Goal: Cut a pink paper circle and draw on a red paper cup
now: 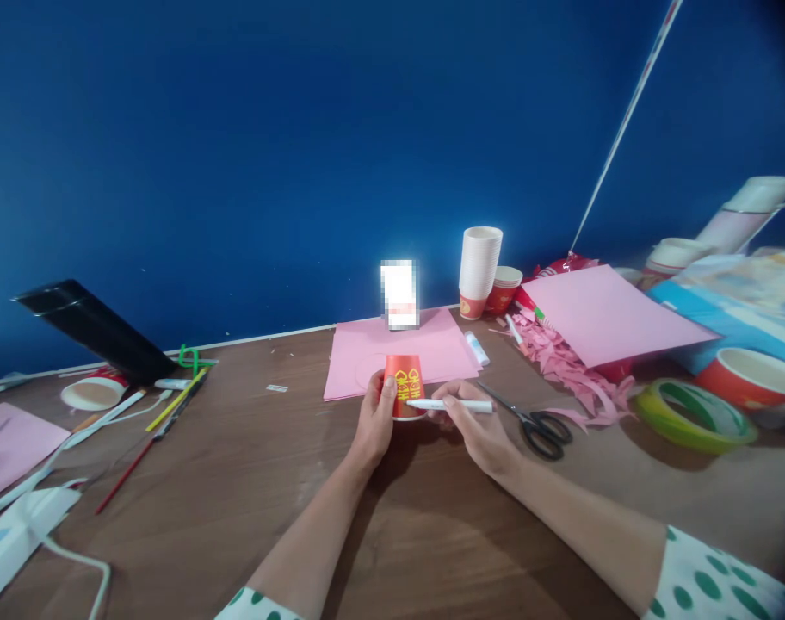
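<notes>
In the middle of the frame, the left hand (374, 418) grips a red cup (403, 366), thumb on the near face and fingers out of sight behind. The cup is bottom up, its white rim low and toward the wearer. Held this way, the yellow print faces the eyes, and the thumb stays at the left edge, probably to leave most of that face open.

The right hand (473, 430) is closed around a white pen (457, 406), pinched well back from the tip. The pen lies nearly level, pointing left, its tip over the lower part of the print; whether it touches, I cannot tell. Both forearms come in from the lower edge, the right one near the counter (237, 491), likely for steadiness.

Just beyond the cup are pink sheets (350, 344), with a bright, blurred block (400, 288) standing on them. A tube (476, 348) is at their right edge. Right of centre, scissors (542, 433) lie near the right hand, handles toward the wearer, which would suit easy reach. Pink shreds (560, 362) and a tape roll (693, 418) sit farther right; a cup stack (480, 258) stands by the wall, seemingly nested to save room.
</notes>
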A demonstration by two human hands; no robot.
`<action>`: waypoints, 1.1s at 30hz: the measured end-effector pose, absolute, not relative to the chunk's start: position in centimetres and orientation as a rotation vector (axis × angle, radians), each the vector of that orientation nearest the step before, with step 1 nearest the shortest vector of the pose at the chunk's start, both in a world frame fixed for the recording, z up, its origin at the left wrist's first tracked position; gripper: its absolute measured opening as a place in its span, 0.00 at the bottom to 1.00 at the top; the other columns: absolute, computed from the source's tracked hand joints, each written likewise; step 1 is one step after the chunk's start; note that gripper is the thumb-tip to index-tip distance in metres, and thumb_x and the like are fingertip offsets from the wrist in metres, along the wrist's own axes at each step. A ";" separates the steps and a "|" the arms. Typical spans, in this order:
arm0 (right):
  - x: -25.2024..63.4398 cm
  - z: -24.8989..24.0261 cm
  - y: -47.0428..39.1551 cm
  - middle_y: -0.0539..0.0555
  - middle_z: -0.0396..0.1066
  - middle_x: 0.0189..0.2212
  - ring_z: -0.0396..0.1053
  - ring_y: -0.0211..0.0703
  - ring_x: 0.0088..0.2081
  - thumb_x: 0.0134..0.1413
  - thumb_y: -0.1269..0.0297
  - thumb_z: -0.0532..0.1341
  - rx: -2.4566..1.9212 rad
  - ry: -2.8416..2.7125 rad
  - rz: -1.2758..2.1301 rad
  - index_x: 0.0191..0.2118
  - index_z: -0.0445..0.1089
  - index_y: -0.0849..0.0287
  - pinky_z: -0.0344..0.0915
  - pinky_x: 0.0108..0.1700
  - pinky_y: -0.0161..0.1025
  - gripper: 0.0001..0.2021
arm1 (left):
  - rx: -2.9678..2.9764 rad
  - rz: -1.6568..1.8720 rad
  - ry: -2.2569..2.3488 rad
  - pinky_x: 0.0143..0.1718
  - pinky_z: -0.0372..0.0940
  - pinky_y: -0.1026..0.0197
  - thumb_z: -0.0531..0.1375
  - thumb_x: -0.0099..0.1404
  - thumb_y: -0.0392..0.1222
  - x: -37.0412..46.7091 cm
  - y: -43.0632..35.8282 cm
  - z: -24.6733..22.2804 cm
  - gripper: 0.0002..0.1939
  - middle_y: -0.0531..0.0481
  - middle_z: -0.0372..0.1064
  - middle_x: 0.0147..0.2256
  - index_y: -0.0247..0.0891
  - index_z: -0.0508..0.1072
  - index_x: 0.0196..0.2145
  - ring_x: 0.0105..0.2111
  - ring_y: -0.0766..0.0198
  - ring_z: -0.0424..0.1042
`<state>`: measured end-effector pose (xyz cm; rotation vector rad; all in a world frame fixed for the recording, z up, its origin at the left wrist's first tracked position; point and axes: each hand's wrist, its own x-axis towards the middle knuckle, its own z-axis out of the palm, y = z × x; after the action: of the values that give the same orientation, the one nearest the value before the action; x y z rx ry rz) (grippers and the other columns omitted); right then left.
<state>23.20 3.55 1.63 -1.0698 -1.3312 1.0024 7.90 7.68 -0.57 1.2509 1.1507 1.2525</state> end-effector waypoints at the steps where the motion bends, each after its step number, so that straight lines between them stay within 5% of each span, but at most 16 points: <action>1: 23.2 1.7 3.5 0.50 0.70 0.23 0.66 0.38 0.26 0.56 0.60 0.55 -1.057 -1.335 1.010 0.31 0.66 0.59 0.61 0.28 0.33 0.09 | 1.249 1.252 1.154 0.40 0.64 0.59 0.51 0.62 0.57 7.9 7.6 -0.5 0.22 0.48 0.70 0.38 0.38 0.66 0.45 0.37 0.61 0.69; 33: 23.1 1.8 3.4 0.49 0.69 0.21 0.65 0.37 0.24 0.55 0.61 0.55 -1.007 -1.251 1.062 0.29 0.65 0.58 0.62 0.28 0.33 0.09 | 1.203 1.316 1.117 0.38 0.64 0.59 0.51 0.61 0.57 7.7 8.0 -1.2 0.22 0.48 0.70 0.36 0.37 0.68 0.42 0.36 0.61 0.69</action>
<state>23.14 3.45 1.76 -1.0072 -1.2512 1.0620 7.73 7.95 -1.18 1.2028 1.1167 1.3161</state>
